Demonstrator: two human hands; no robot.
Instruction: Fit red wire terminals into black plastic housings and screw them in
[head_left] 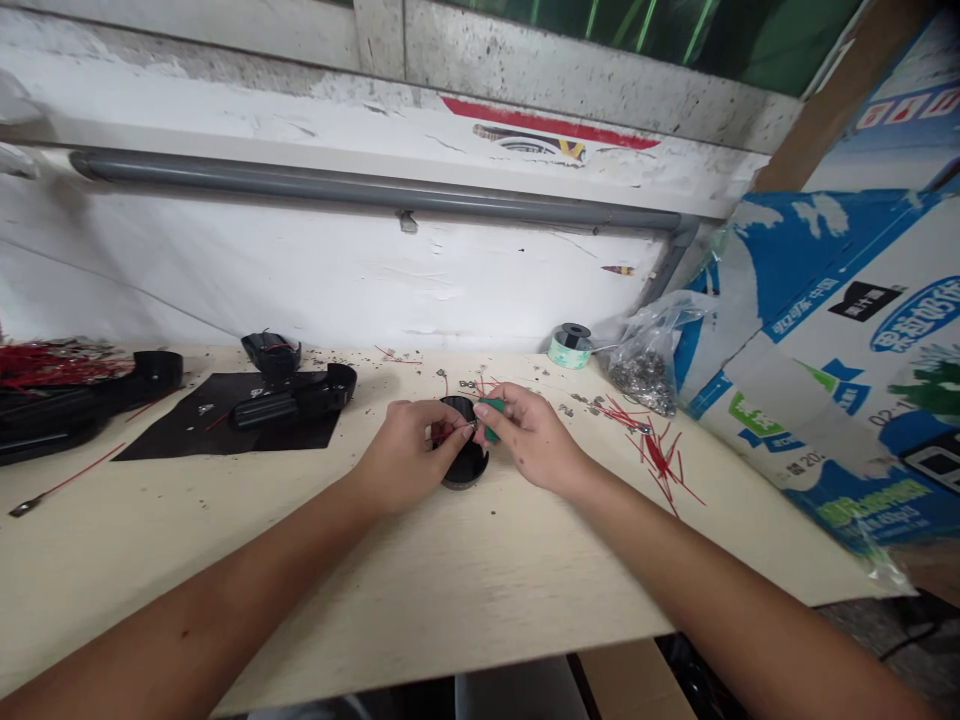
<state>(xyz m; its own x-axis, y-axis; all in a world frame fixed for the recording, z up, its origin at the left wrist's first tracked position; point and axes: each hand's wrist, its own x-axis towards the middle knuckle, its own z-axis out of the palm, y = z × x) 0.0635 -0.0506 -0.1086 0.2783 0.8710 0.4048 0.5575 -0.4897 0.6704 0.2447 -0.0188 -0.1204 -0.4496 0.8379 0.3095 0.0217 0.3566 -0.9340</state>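
My left hand (416, 440) is closed, thumb and forefinger pinched on a tiny part too small to make out. A small green object (493, 418) is gripped between the thumb and fingers of my right hand (536, 440); its kind does not show. My fingertips nearly meet above a black round housing (465, 468), which is partly hidden by my left hand. Just behind the hands lie small metal pieces (469, 384) and thin red wires.
Red wires (660, 455) and a clear bag of metal parts (641, 365) lie right, before a blue-and-white carton (840, 340). A tape roll (570, 347) stands behind. Left are a black sheet (180, 425), black plastic shells (289, 405) and a red wire heap (64, 365).
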